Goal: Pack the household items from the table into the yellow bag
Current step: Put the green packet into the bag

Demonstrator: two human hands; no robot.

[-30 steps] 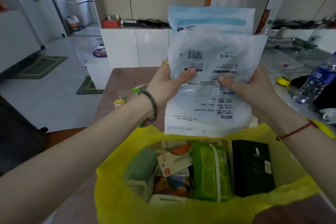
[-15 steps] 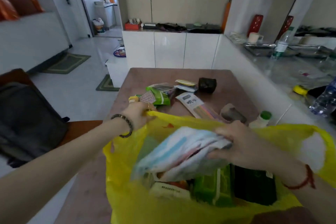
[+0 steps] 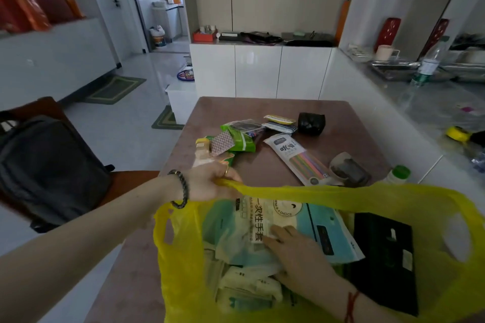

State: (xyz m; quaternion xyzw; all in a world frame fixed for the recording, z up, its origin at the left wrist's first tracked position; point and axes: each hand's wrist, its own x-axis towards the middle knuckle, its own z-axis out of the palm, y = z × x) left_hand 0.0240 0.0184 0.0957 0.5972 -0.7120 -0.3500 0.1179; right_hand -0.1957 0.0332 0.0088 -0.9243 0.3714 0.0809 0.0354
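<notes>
The packets held up a second ago now lie inside the yellow bag [image 3: 341,194], at the near edge of the table [image 3: 262,107]. On the left, the left hand [image 3: 210,181] pinches the bag's far rim, holding the mouth wide. In the middle, the right hand [image 3: 294,252] lies flat, fingers spread, pressing on the packets [image 3: 265,220]. Right of them in the bag sits a black box [image 3: 385,257]. Farther off, green packs [image 3: 238,136], a straw packet [image 3: 296,157] and a black roll [image 3: 311,123] remain on the table
</notes>
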